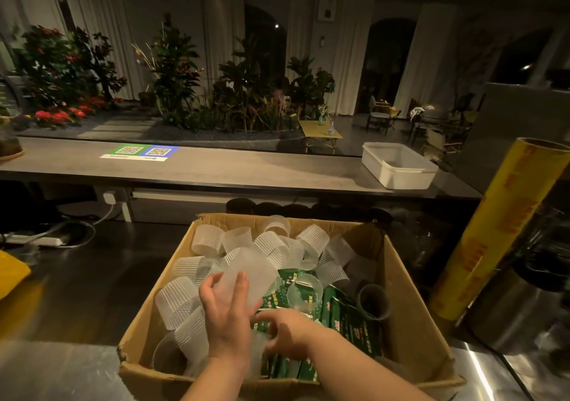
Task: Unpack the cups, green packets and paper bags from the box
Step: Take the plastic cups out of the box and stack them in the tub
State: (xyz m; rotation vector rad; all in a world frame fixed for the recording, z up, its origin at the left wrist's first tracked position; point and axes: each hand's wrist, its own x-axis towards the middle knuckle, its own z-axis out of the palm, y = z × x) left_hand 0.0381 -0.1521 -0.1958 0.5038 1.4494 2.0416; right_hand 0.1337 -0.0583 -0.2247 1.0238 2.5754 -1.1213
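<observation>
An open cardboard box [413,317] stands on the steel counter in front of me. It holds several frosted ribbed plastic cups [206,243] lying loose, and green packets [348,317] stacked in its right half. A dark cup [374,302] lies at the right inside wall. My left hand [226,311] is inside the box, fingers closed around a smooth frosted cup [246,274]. My right hand [287,331] reaches in beside it over the green packets, fingers curled on another frosted cup [259,354] low in the box. No paper bags are visible.
A yellow roll of wrap [490,234] stands upright right of the box, beside a steel container [512,311]. A white plastic tub [398,166] sits on the grey bar counter [216,169] beyond. A yellow object [12,274] lies at the left edge, near a power strip [40,241].
</observation>
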